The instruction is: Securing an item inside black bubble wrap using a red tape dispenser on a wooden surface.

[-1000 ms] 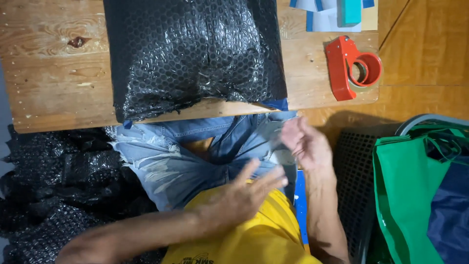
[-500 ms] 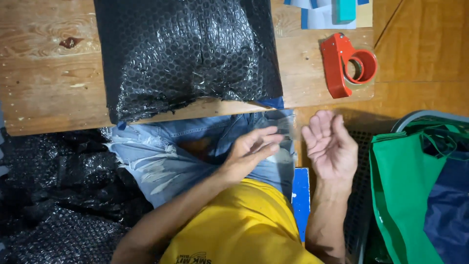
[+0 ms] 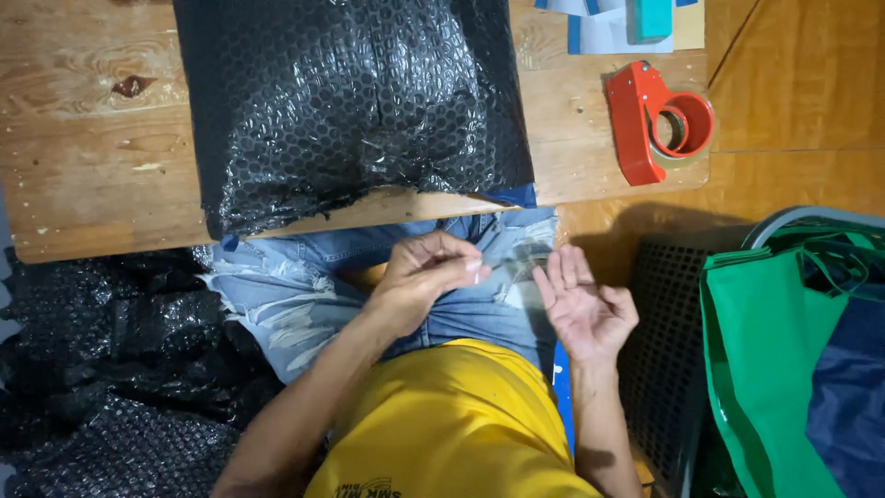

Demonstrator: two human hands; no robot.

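Observation:
My left hand (image 3: 429, 277) hovers over my lap in torn blue jeans (image 3: 304, 295), its fingertips pinched together on what looks like a thin strip of clear tape (image 3: 513, 268). The strip runs toward my right hand (image 3: 585, 309), which is held palm up with fingers spread, a little to the right. Just beyond both hands, a bulky package wrapped in black bubble wrap (image 3: 350, 101) lies on the low wooden table (image 3: 83, 157), overhanging its near edge.
A red tape dispenser (image 3: 654, 120) sits at the table's right end, with blue and white papers (image 3: 608, 32) behind it. Loose black bubble wrap (image 3: 101, 369) is heaped on the floor at left. A black mesh basket (image 3: 659, 350) and green bag (image 3: 774, 369) stand at right.
My hands, overlapping a second ago, have drawn apart. The right hand turned palm up to the right; the left closed its fingers into a pinch over the jeans.

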